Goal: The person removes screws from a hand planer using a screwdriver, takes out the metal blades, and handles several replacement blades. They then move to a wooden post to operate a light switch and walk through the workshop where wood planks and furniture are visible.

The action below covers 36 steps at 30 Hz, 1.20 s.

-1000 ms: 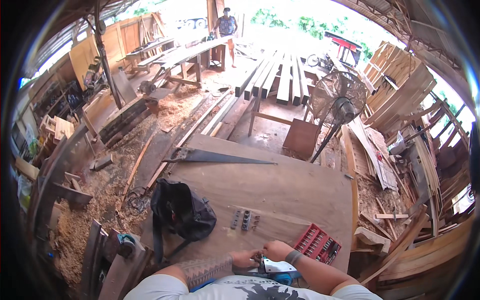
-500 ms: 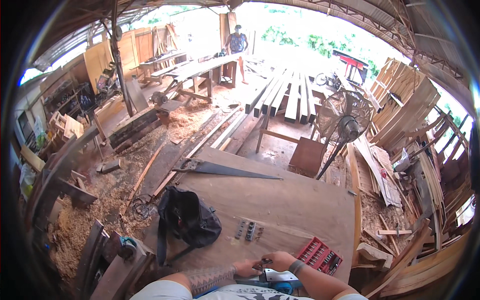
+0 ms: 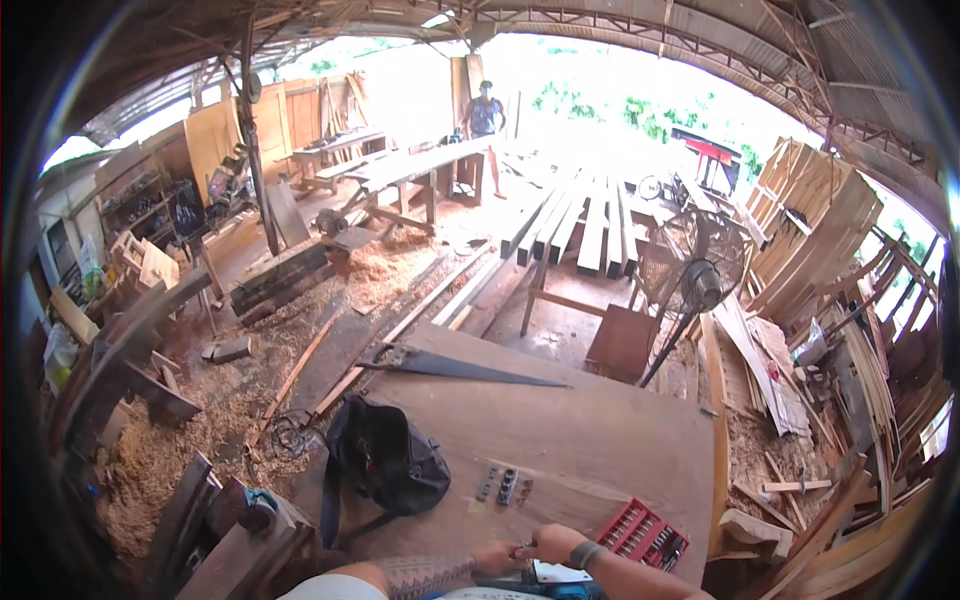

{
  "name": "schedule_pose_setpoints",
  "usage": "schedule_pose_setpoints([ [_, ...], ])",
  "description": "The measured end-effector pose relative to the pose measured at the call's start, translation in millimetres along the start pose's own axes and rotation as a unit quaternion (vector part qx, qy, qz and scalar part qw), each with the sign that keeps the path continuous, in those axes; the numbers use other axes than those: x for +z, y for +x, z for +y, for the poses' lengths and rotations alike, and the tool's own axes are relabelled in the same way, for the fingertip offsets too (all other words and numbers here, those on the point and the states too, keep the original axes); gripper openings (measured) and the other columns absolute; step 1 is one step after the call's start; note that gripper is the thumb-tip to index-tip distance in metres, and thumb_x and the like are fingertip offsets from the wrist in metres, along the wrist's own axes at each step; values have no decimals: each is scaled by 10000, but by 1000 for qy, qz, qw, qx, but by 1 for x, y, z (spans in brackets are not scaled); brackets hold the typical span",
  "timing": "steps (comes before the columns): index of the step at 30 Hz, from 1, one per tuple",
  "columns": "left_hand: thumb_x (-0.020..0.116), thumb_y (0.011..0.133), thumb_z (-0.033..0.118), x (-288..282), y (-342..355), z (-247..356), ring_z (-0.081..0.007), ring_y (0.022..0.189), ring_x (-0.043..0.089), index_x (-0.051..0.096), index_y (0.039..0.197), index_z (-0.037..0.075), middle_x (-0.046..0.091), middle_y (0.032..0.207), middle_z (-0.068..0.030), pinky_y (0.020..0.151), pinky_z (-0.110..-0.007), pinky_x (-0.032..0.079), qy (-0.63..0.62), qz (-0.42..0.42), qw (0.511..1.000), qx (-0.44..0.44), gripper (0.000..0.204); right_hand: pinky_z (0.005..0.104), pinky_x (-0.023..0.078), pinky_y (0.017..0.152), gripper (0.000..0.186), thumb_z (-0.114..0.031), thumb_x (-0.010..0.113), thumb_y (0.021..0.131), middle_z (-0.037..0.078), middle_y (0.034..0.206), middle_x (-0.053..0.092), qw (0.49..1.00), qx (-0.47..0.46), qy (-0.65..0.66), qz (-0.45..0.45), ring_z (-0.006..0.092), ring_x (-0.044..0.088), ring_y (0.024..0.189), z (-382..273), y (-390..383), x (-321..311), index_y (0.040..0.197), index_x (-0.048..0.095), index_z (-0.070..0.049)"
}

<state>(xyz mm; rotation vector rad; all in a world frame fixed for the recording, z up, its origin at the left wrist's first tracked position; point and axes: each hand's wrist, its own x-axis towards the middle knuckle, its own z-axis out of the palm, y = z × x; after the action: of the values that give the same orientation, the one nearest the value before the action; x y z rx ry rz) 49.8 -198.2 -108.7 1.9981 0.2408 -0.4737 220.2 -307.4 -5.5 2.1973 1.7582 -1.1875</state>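
Observation:
My left hand (image 3: 496,557) and my right hand (image 3: 552,543) meet at the near edge of a large wooden board (image 3: 600,440). Both are closed on a small dark part (image 3: 522,550), too small to identify. A blue tool (image 3: 535,590) shows just below them at the frame's edge. My right wrist wears a dark band. A red case of bits (image 3: 642,534) lies open just right of my right hand. A few small grey bit holders (image 3: 505,487) lie on the board just beyond my hands.
A black bag (image 3: 385,462) sits left on the board, and a handsaw (image 3: 450,365) lies at its far edge. A standing fan (image 3: 690,285) is beyond on the right. Planks, sawdust and stacked timber surround the board. A person (image 3: 485,110) stands far back.
The view has tilted upward, so my hands sit lower in the picture. They stay together on the small part.

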Motion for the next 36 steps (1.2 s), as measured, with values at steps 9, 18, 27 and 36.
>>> schedule_pose_setpoints([
  [9,563,1050,460,2,-2,-1,-305,1253,643,646,1402,204,688,1352,-133,1092,-407,472,-11,-17,999,35,443,468,526,985,453,-384,514,1062,219,1299,686,988,-155,4,-4,417,660,1156,35,4,10,1315,670,-43],
  [18,534,1035,546,-10,-7,10,-333,1294,621,602,1469,234,664,1397,-147,1121,-413,449,12,-54,998,-15,539,434,497,1045,487,-408,539,1076,232,1287,693,974,-201,98,-23,386,657,1189,55,22,13,1375,644,-38],
  [27,588,1049,445,5,0,1,-277,1212,651,668,1373,159,708,1313,-129,1068,-400,472,-100,-34,994,-8,439,465,528,979,433,-406,466,1076,196,1224,722,991,-121,62,13,411,672,1130,35,-7,14,1285,703,-110],
  [36,576,1033,521,9,-3,-11,-325,1266,635,663,1391,162,684,1356,-158,1092,-431,457,-63,-27,998,6,515,501,533,954,423,-408,448,1062,181,1162,739,996,-80,18,29,420,686,1097,-5,-29,-7,1198,716,-111],
])
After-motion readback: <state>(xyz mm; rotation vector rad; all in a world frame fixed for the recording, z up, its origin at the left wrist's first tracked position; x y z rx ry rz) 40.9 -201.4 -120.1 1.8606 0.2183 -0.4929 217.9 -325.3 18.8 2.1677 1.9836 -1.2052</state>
